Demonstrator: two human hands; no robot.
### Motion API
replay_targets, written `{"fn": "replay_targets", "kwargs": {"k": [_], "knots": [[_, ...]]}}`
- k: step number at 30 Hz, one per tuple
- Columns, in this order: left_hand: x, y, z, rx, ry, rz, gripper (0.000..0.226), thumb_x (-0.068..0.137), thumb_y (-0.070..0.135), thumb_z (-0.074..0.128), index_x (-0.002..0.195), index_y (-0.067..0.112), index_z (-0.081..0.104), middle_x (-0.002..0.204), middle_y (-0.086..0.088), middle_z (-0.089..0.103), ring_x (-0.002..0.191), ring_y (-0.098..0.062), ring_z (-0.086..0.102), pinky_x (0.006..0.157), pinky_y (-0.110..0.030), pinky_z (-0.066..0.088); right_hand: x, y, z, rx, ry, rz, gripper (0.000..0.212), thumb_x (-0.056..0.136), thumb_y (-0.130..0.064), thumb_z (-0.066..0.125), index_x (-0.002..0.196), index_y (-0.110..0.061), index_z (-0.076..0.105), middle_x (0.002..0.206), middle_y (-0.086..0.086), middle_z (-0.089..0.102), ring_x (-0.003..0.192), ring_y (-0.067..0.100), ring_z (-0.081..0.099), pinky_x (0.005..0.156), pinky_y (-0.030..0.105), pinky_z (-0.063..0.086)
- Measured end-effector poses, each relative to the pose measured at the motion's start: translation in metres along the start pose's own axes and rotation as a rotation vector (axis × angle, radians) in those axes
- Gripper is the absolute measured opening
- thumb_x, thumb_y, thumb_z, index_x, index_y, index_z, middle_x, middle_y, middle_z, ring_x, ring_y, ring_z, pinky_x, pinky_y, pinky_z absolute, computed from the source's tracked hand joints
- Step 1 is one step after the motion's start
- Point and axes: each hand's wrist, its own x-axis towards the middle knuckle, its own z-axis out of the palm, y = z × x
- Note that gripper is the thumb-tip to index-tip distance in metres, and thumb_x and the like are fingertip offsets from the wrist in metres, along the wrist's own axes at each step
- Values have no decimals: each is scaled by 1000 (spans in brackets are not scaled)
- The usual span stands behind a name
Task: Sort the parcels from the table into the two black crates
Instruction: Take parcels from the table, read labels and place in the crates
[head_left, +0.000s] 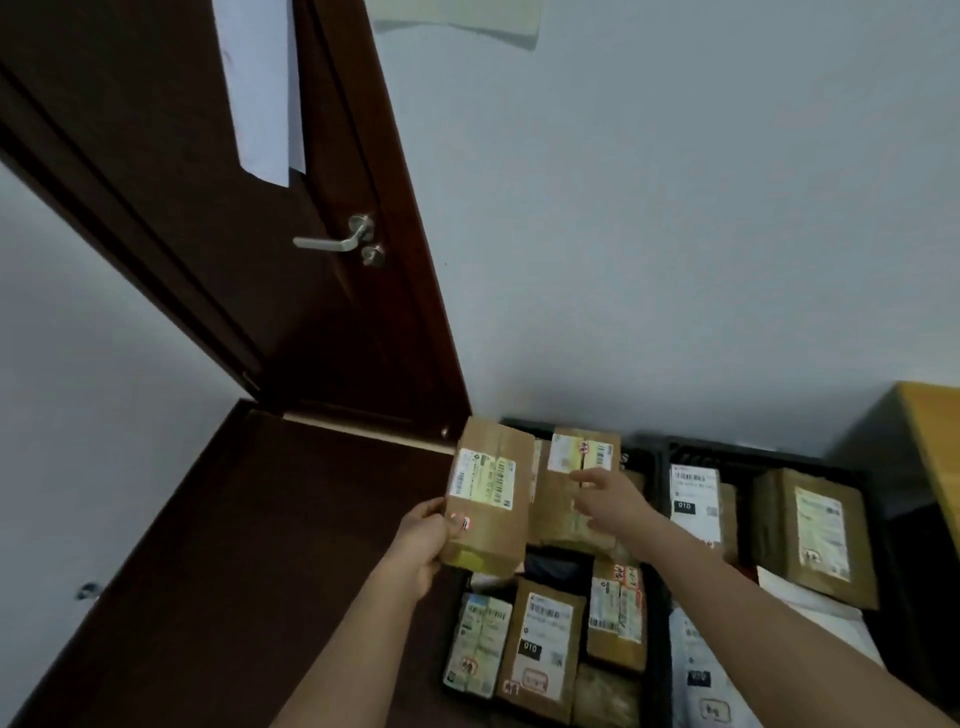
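Left fingers (457, 522) grip brown parcel (491, 499); right fingers (584, 475) straight, seemingly touching upright parcel (563, 499) in full left crate (655, 597)

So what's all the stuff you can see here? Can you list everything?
held box: one, brown with a white label, above the left crate's far corner
left crate: one, black, on the floor, packed with brown boxes
right crate: one, black, beside it, holding brown boxes and white bags
door: one, dark brown, open, upper left
door handle: one, silver, on the door
paper: one white sheet on the door
table: one, yellowish wood, far right edge
left hand: grips the held box's near end
right hand: fingers straight, reaching over the left crate
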Motion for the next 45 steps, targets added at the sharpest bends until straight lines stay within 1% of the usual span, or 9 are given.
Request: {"fn": "replay_targets", "kwargs": {"k": [4, 9, 12, 16, 23, 30, 33, 40, 45], "knots": [[50, -2, 3, 24, 32, -65, 47, 91, 0, 62, 135, 9, 49, 123, -16, 62, 96, -27, 63, 70, -37, 54, 22, 15, 12, 6, 78, 55, 37, 99, -12, 53, 135, -18, 55, 131, 8, 58, 80, 13, 58, 62, 20, 46], [102, -10, 29, 38, -51, -92, 48, 92, 4, 62, 137, 12, 48, 123, -12, 62, 100, -25, 63, 67, -33, 52, 42, 40, 18, -68, 133, 64, 34, 97, -6, 53, 130, -15, 58, 127, 3, 61, 111, 18, 58, 90, 25, 50], [130, -18, 46, 85, -126, -77, 42, 96, 7, 57, 136, 20, 50, 122, -7, 63, 103, -22, 63, 81, -36, 55, 59, 56, 22, -171, 114, 23, 28, 97, -2, 52, 119, -17, 59, 112, -1, 62, 96, 12, 58, 73, 10, 48], [159, -34, 59, 350, -143, 0, 52, 99, 13, 51, 148, 26, 40, 144, 0, 47, 128, -22, 49, 109, -36, 41, 87, 84, 29, -451, 139, -76, 41, 90, -4, 52, 129, -17, 58, 136, 8, 52, 114, 29, 57, 97, 37, 48], [176, -49, 61, 791, -177, 253, 75, 95, 1, 56, 156, 22, 17, 164, 2, 2, 148, -18, 19, 110, -21, 23, 115, 117, 50, -691, -33, -37, 58, 94, -20, 52, 150, -21, 34, 163, 12, 12, 150, 33, 9, 120, 45, 17], [187, -47, 63, 842, -231, 311, 81, 92, -1, 56, 156, 26, 14, 164, 6, 0, 148, -17, 16, 114, -25, 22, 117, 123, 53, -782, -54, 11, 68, 96, -29, 55, 155, -28, 21, 164, 12, -8, 150, 35, -8, 122, 45, 0], [190, -40, 60, 1047, -239, 307, 83, 92, 7, 58, 157, 25, 9, 164, 1, -3, 151, -22, 3, 122, -44, 14, 116, 119, 49, -779, -84, 25, 68, 96, -27, 55, 155, -27, 22, 164, 11, -9, 150, 35, -7, 122, 42, 1], [148, -22, 81, 1318, -260, 425, 87, 93, 29, 61, 156, 28, 2, 163, -1, -17, 150, -28, -14, 118, -55, 4, 94, 99, 33, -546, -30, -113, 70, 92, -19, 59, 153, -27, 27, 162, 1, 19, 151, 28, 11, 121, 45, 19], [108, -7, 112, 1408, -341, 490, 114, 81, 55, 70, 153, 36, -16, 160, 0, -26, 148, -35, -17, 119, -51, 1, 53, 91, 14, -561, 116, -84, 83, 94, -27, 56, 153, -46, 1, 162, -16, -15, 150, 26, -15, 120, 58, 4]]}}
